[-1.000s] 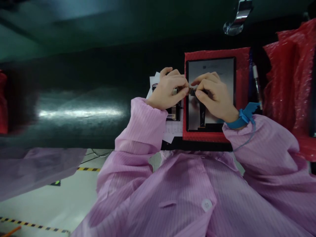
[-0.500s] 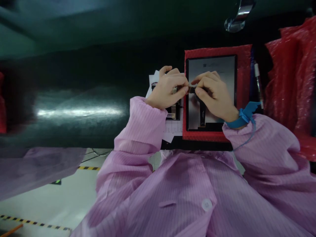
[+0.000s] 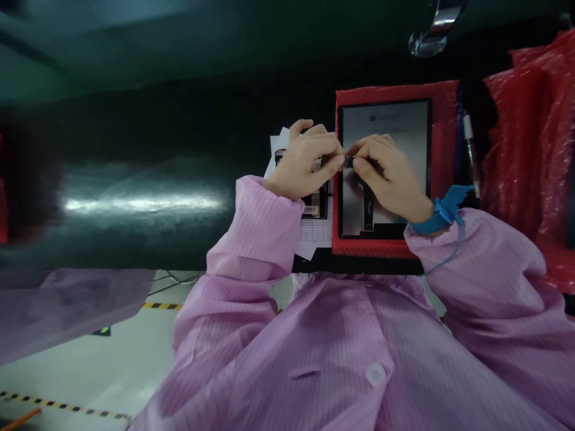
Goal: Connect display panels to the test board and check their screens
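A display panel (image 3: 404,173) with a grey back and black edges lies on a red bubble-wrap sheet (image 3: 442,161). From its lower part a dark flex cable (image 3: 369,209) runs up toward my fingers. My left hand (image 3: 308,160) pinches the cable's small end between thumb and index finger, just over the panel's left edge. Close beside it, my right hand (image 3: 390,175) grips the same end with thumb and fingertips, its wrist in a blue strap (image 3: 433,221). My fingers hide part of the cable. Under my left hand, a dark part with a barcode label (image 3: 311,210) rests on printed paper (image 3: 312,232).
Red bubble wrap (image 3: 530,143) is heaped on the right. A white-capped pen (image 3: 471,149) lies between it and the panel. A shiny metal piece (image 3: 433,39) is at the back. The dark table (image 3: 148,233) extends left, its front edge before my body.
My right hand has shifted very slightly down and its fingers have tilted a little at the cable end. My left hand has barely moved.
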`<state>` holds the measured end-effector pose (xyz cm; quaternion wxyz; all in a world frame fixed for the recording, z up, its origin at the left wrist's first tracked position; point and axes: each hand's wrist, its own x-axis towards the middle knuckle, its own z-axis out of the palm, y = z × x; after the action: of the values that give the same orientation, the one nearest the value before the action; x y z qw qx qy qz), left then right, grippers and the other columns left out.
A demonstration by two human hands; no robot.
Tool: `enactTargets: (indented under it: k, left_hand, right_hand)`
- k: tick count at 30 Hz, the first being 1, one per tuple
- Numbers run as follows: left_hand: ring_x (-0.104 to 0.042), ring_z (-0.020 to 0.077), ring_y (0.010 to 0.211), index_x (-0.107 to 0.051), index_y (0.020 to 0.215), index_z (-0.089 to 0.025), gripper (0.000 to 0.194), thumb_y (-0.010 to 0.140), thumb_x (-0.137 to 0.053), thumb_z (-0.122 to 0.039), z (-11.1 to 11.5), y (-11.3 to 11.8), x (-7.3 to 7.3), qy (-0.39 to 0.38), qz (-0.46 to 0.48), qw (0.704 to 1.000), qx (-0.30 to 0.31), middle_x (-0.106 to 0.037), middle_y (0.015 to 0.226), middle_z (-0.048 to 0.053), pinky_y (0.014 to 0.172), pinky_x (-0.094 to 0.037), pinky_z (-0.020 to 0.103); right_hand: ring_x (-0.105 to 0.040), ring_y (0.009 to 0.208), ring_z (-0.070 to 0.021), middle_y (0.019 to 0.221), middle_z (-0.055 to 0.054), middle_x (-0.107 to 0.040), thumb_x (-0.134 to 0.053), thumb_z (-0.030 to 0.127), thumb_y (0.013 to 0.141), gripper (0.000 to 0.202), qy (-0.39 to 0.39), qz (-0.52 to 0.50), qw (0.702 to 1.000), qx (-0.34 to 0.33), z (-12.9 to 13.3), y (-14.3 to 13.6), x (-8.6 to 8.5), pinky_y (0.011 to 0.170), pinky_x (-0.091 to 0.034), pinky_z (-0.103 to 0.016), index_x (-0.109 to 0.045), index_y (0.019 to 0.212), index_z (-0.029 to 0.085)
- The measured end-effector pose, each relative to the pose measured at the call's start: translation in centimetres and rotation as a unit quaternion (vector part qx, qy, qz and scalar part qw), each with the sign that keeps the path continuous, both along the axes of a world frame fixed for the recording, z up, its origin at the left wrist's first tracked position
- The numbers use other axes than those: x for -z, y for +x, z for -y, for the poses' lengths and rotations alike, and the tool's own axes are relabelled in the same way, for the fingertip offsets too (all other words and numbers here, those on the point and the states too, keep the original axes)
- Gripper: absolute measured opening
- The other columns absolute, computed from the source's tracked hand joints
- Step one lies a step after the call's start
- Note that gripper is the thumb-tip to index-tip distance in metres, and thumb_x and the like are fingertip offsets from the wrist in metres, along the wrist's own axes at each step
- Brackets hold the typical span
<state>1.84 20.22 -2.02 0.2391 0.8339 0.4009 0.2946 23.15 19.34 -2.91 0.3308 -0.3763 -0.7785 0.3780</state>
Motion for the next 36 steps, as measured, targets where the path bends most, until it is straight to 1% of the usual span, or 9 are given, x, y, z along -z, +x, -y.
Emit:
enactTargets:
  k: [5,10,15,18,20,23,28,32,36]
  left_hand:
    - [-0.06,0.0253,0.081,-0.056,0.07,-0.03,0.024,0.093,-0.058,-0.035,-0.4,-0.4,0.3,-0.01,0.016,1.0,0.009,-0.06,0.069,0.001,0.112,-0.033,0.066]
    - [-0.059,0.0254,0.08,-0.058,0.068,-0.032,0.024,0.091,-0.063,-0.039,-0.5,-0.7,0.6,-0.025,0.027,0.999,0.016,-0.062,0.067,0.0,0.114,-0.031,0.065]
    - [-0.06,0.025,0.079,-0.056,0.065,-0.03,0.03,0.093,-0.06,-0.042,-0.2,-0.4,0.4,-0.021,0.025,0.999,0.017,-0.063,0.068,0.001,0.113,-0.029,0.068]
    - [-0.06,0.0259,0.081,-0.058,0.065,-0.03,0.031,0.09,-0.067,-0.048,-0.3,-0.3,0.6,-0.038,0.054,0.998,0.01,-0.064,0.067,0.001,0.113,-0.028,0.069]
    - [-0.06,0.0272,0.085,-0.061,0.067,-0.032,0.031,0.086,-0.071,-0.054,-0.5,-0.3,0.8,-0.045,0.072,0.996,0.001,-0.067,0.07,0.001,0.113,-0.029,0.068]
    - [-0.06,0.0284,0.088,-0.066,0.07,-0.032,0.031,0.087,-0.07,-0.058,-0.7,-0.2,0.9,-0.036,0.068,0.997,-0.006,-0.073,0.08,0.002,0.113,-0.027,0.071]
    - [-0.062,0.0273,0.091,-0.07,0.078,-0.033,0.02,0.088,-0.07,-0.05,-0.8,-0.2,0.9,-0.032,0.053,0.998,-0.001,-0.074,0.085,0.001,0.116,-0.025,0.07]
    - [-0.062,0.0255,0.083,-0.066,0.073,-0.032,0.019,0.089,-0.067,-0.043,-0.5,0.1,1.0,-0.014,0.05,0.999,0.003,-0.073,0.081,0.0,0.115,-0.027,0.069]
    - [-0.063,0.0254,0.085,-0.061,0.07,-0.031,0.019,0.089,-0.066,-0.036,-0.1,0.5,1.1,0.011,0.036,0.999,-0.021,-0.069,0.076,-0.001,0.113,-0.03,0.067]
  right_hand:
    - [-0.059,0.106,-0.027,0.105,-0.006,-0.069,-0.044,0.059,0.102,0.04,0.0,-0.003,1.0,-0.005,0.0,0.0,-0.1,0.108,-0.041,-0.055,-0.056,0.082,0.026]
    - [-0.061,0.107,-0.0279,0.107,-0.006,-0.071,-0.045,0.063,0.1,0.044,-0.006,0.0,1.0,-0.021,-0.1,0.2,-0.3,0.108,-0.04,-0.056,-0.056,0.079,0.026]
    - [-0.06,0.109,-0.0294,0.109,-0.007,-0.071,-0.045,0.066,0.099,0.046,-0.002,0.007,0.999,-0.035,-0.3,0.6,-0.5,0.108,-0.04,-0.057,-0.059,0.08,0.026]
    - [-0.061,0.109,-0.0284,0.109,-0.006,-0.071,-0.044,0.066,0.099,0.047,0.016,0.008,0.999,-0.037,-0.4,0.7,-0.4,0.107,-0.041,-0.055,-0.059,0.081,0.026]
    - [-0.061,0.108,-0.0281,0.108,-0.006,-0.071,-0.044,0.066,0.099,0.046,0.023,0.011,0.999,-0.036,-0.5,0.7,-0.3,0.106,-0.041,-0.053,-0.059,0.082,0.026]
    - [-0.06,0.107,-0.0281,0.105,-0.006,-0.07,-0.045,0.066,0.099,0.045,0.026,0.013,0.999,-0.03,-0.5,0.8,-0.2,0.105,-0.041,-0.053,-0.06,0.083,0.026]
    - [-0.06,0.106,-0.0286,0.103,-0.006,-0.069,-0.043,0.066,0.099,0.046,0.028,0.014,0.999,-0.029,-0.4,0.7,-0.3,0.105,-0.041,-0.053,-0.059,0.083,0.027]
    - [-0.059,0.107,-0.0287,0.103,-0.006,-0.069,-0.044,0.064,0.1,0.043,0.027,0.015,0.999,-0.033,-0.3,0.6,-0.3,0.106,-0.041,-0.054,-0.059,0.084,0.027]
    - [-0.059,0.105,-0.0277,0.101,-0.006,-0.067,-0.045,0.064,0.1,0.043,0.04,0.008,0.999,-0.034,-0.3,0.4,0.1,0.105,-0.042,-0.053,-0.058,0.084,0.026]
